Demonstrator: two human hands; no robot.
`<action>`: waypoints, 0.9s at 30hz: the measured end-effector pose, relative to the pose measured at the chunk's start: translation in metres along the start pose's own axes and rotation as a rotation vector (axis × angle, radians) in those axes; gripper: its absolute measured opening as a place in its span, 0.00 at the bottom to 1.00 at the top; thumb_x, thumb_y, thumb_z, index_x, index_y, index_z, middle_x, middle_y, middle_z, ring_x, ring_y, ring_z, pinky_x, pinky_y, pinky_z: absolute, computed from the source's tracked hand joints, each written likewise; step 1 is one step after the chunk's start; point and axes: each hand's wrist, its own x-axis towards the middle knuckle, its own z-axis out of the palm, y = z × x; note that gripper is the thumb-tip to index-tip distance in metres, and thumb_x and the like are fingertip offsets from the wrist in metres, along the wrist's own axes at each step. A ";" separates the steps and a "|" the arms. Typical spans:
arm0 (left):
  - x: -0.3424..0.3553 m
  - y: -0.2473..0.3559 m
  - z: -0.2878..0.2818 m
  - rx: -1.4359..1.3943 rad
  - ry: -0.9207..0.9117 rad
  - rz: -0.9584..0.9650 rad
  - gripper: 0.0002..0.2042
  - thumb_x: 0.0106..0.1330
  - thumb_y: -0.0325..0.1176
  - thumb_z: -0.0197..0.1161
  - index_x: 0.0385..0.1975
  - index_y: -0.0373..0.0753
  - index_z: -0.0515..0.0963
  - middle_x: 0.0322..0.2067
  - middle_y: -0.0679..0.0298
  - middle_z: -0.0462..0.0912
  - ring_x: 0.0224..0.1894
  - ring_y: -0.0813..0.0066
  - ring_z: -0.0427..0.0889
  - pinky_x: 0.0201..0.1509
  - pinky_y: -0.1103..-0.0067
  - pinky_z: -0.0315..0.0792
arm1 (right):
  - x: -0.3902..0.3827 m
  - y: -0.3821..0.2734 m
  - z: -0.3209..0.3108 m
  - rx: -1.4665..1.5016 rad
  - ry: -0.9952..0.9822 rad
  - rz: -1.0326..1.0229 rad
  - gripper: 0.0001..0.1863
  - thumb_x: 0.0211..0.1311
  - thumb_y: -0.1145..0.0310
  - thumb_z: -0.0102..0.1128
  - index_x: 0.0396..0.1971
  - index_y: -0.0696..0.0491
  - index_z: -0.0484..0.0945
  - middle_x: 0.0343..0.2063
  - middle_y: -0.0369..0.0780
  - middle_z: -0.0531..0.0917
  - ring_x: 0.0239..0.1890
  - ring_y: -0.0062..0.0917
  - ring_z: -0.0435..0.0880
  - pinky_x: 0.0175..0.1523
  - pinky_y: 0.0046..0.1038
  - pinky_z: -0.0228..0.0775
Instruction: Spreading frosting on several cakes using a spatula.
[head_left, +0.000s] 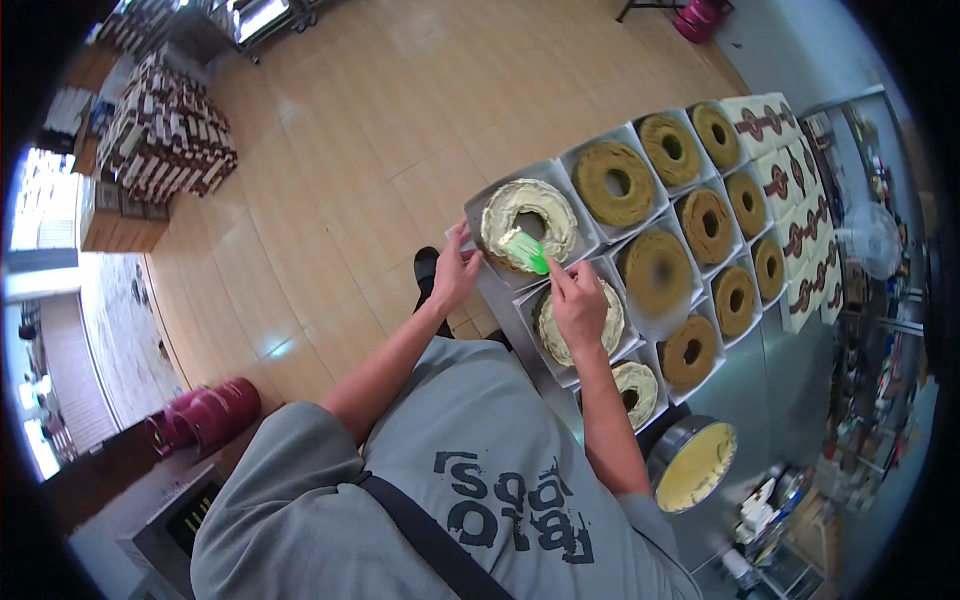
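Observation:
A ring-shaped cake (558, 203) with pale cream on top sits in an open white cake box (473, 207) at the near left corner of a group of boxes. My left hand (456, 272) grips the left edge of that box. In my right hand (580, 305) is a green spatula (533, 256); its cream-covered head rests on the front of the cake's ring. Below my right hand lies a second cream-topped cake (548, 335), partly hidden by the hand. Another cream-covered cake (640, 388) stands closer to my right forearm.
Several plain brown ring cakes (612, 183) sit in boxes to the right. Closed printed boxes (790, 215) lie beyond them. A round metal pan of yellow cream (697, 465) stands by my right elbow. Stacked boxes (168, 135) and red gas cylinders (215, 415) are off to the left.

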 end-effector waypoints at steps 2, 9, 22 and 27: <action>-0.001 0.008 -0.003 0.004 -0.033 -0.019 0.36 0.74 0.24 0.63 0.80 0.39 0.55 0.69 0.41 0.71 0.50 0.60 0.86 0.52 0.72 0.82 | 0.018 -0.005 0.017 -0.054 -0.020 -0.057 0.18 0.64 0.74 0.70 0.52 0.43 0.90 0.33 0.35 0.75 0.31 0.27 0.75 0.37 0.29 0.71; 0.002 0.013 -0.011 0.025 -0.078 -0.007 0.36 0.73 0.23 0.63 0.80 0.40 0.55 0.68 0.41 0.72 0.50 0.62 0.87 0.52 0.73 0.82 | 0.022 -0.002 0.030 -0.035 -0.078 -0.129 0.17 0.64 0.73 0.69 0.51 0.43 0.90 0.33 0.35 0.75 0.31 0.29 0.76 0.38 0.31 0.72; 0.003 0.023 -0.011 0.043 -0.093 -0.021 0.37 0.72 0.23 0.64 0.79 0.40 0.55 0.68 0.41 0.72 0.53 0.58 0.87 0.54 0.71 0.83 | 0.032 0.014 0.019 0.113 -0.123 -0.049 0.17 0.63 0.75 0.69 0.51 0.43 0.90 0.34 0.36 0.76 0.33 0.29 0.77 0.41 0.32 0.73; 0.003 0.026 -0.011 0.037 -0.083 -0.029 0.37 0.72 0.23 0.63 0.79 0.39 0.56 0.68 0.40 0.72 0.53 0.58 0.88 0.55 0.71 0.83 | 0.031 0.017 0.024 0.057 -0.181 -0.092 0.17 0.63 0.74 0.69 0.51 0.44 0.91 0.33 0.35 0.76 0.33 0.29 0.77 0.42 0.31 0.73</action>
